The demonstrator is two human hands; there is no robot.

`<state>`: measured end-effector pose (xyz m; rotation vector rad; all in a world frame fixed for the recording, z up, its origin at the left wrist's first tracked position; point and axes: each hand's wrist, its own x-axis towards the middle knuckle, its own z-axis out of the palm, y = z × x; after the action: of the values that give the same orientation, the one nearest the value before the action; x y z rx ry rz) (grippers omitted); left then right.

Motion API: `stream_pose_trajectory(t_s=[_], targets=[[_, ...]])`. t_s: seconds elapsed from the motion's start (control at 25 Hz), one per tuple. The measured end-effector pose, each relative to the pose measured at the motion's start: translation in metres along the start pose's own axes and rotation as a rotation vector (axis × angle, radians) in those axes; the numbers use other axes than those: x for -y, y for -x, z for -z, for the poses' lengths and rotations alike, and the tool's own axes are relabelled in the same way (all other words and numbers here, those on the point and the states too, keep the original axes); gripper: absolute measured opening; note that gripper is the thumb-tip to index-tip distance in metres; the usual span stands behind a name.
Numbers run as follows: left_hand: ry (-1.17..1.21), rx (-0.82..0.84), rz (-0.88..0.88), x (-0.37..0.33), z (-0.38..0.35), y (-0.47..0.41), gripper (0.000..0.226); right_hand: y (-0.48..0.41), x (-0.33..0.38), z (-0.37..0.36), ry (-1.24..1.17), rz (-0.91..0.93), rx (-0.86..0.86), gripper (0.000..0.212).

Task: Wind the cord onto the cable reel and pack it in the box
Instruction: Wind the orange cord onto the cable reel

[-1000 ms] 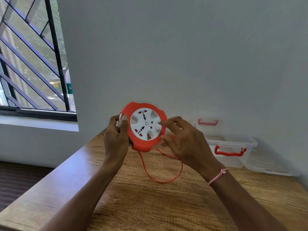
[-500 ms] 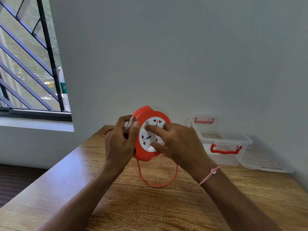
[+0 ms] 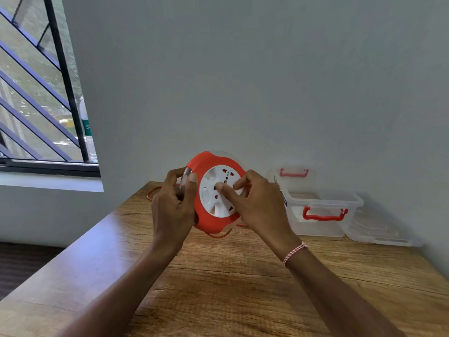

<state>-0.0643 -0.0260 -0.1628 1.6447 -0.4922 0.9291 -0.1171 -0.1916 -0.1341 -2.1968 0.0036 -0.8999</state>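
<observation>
Winding is unfinished: left hand (image 3: 173, 203) grips the cable reel (image 3: 213, 193), right hand (image 3: 255, 205) fingers press its hub, cord (image 3: 220, 235) hangs loose, box (image 3: 320, 210) at frame right is unpacked.

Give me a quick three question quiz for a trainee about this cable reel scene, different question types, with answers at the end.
1. True or false: the cable reel lies flat on the table.
2. Which hand has fingers on the reel's white face: A) left hand B) right hand?
3. Fill in: the clear box has red ____.

Key: 1. False; both hands hold it above the table, with the cord hanging below. 2. B; the left keeps a grip on the rim. 3. Handles.
</observation>
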Motion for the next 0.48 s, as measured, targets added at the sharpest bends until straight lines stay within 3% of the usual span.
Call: stream_pose_trajectory(t_s=[0.04, 0.12, 0.2, 0.48], targets=[[0.015, 0.001, 0.022, 0.002, 0.001, -0.002, 0.035, -0.003, -0.005, 0.006, 0.193, 0.201, -0.045, 0.047], [0.030, 0.007, 0.043, 0.005, 0.003, -0.005, 0.030, -0.008, -0.013, 0.013, 0.416, 0.537, 0.025, 0.048], [0.039, 0.031, 0.049, 0.007, 0.004, -0.007, 0.030, -0.010, -0.016, 0.016, 0.560, 0.719, 0.131, 0.054], [0.073, 0.075, 0.065, 0.009, 0.005, -0.008, 0.026, -0.010, -0.011, 0.022, 0.632, 0.757, 0.181, 0.065]])
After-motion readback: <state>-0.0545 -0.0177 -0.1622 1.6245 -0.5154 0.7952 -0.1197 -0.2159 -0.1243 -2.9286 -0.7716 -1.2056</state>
